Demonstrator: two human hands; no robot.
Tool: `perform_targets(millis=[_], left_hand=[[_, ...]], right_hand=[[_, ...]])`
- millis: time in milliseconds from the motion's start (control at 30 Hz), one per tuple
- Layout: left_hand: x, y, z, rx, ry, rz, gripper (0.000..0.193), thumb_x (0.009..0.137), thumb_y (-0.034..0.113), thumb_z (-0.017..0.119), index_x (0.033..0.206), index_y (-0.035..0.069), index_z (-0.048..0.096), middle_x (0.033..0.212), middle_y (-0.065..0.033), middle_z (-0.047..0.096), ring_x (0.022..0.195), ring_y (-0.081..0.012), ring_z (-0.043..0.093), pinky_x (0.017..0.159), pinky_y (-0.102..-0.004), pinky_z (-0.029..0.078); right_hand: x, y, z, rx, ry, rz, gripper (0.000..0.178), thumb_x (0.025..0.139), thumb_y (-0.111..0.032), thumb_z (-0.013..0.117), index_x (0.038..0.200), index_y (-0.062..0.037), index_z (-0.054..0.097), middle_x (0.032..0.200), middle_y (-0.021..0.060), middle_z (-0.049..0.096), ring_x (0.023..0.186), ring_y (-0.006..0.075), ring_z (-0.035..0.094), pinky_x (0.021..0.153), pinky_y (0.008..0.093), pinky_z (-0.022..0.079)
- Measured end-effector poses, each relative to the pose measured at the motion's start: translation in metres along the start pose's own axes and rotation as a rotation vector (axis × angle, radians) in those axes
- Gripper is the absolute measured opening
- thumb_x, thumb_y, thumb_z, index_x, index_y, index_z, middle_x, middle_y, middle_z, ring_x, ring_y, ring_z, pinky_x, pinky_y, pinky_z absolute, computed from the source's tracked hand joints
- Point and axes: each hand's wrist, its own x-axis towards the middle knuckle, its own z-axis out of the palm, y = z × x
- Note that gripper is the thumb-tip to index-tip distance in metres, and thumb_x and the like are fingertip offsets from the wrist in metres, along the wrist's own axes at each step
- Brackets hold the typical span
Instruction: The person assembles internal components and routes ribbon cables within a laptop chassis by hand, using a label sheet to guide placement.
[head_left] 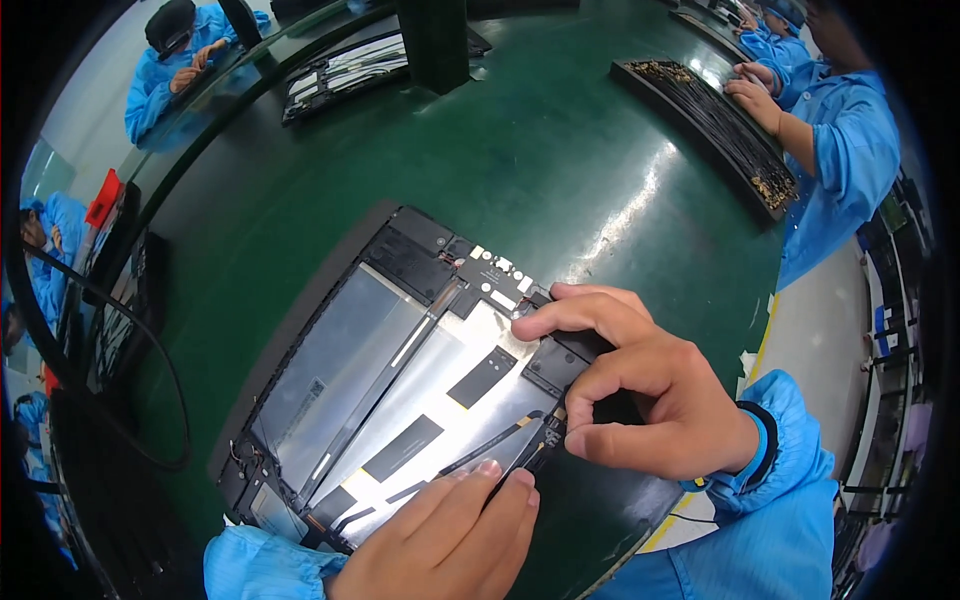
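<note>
An opened tablet-like device (350, 380) lies tilted in front of me, its silver battery panels, black strips and small circuit board (495, 283) showing. My left hand (450, 530) rests on its near edge with fingers stretched out, beside a slim dark strip (495, 445) that runs toward the right side. At that side, the thumb and a bent finger of my right hand (660, 400) are pinched together by a small black part (548, 432). Whatever lies between these fingertips is too small to make out. Another right-hand fingertip touches the device near its upper corner.
Across the green table (500, 150), a long black tray of thin dark cables (710, 125) stands before a person in blue (840, 150). Another open device (350, 70) lies by a dark post (435, 45). A black cable (165, 350) loops at left.
</note>
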Motion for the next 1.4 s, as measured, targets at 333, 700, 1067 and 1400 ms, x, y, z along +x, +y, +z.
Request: perform_targets(millis=[333, 700, 1067, 1400], left_hand=[[0.010, 0.001, 0.004, 0.052, -0.021, 0.010, 0.024, 0.070, 0.004, 0.054, 0.090, -0.009, 0.057, 0.104, -0.0191, 0.054, 0.089, -0.0305, 0.054, 0.073, -0.0352, 0.047], [0.006, 0.002, 0.001, 0.115, -0.064, 0.034, 0.019, 0.074, 0.004, 0.053, 0.088, -0.008, 0.057, 0.108, -0.0192, 0.054, 0.091, -0.0300, 0.053, 0.075, -0.0347, 0.046], [0.005, 0.003, 0.001, 0.121, -0.061, 0.038, 0.017, 0.075, 0.004, 0.053, 0.087, -0.007, 0.057, 0.109, -0.0195, 0.053, 0.092, -0.0300, 0.053, 0.076, -0.0344, 0.046], [0.005, 0.001, 0.004, 0.147, -0.059, 0.045, 0.016, 0.076, 0.005, 0.051, 0.087, -0.006, 0.056, 0.109, -0.0205, 0.053, 0.094, -0.0299, 0.053, 0.076, -0.0339, 0.045]], right_hand=[[0.001, 0.002, -0.003, -0.027, 0.019, -0.014, 0.005, 0.061, -0.008, 0.065, 0.065, -0.0061, 0.062, 0.113, 0.0187, 0.051, 0.110, 0.0314, 0.042, 0.101, 0.0456, 0.016], [-0.006, 0.005, 0.000, 0.105, 0.139, -0.007, 0.010, 0.059, -0.003, 0.065, 0.068, -0.0047, 0.062, 0.108, 0.0108, 0.054, 0.103, 0.0296, 0.047, 0.090, 0.0379, 0.034], [-0.004, -0.002, 0.000, -0.145, 0.114, -0.090, 0.014, 0.058, -0.004, 0.066, 0.070, -0.0084, 0.061, 0.108, 0.0120, 0.052, 0.101, 0.0318, 0.046, 0.087, 0.0390, 0.035], [0.000, 0.000, 0.000, -0.234, 0.116, -0.179, 0.011, 0.059, -0.002, 0.066, 0.067, -0.0053, 0.060, 0.103, 0.0109, 0.054, 0.098, 0.0323, 0.046, 0.087, 0.0401, 0.035]])
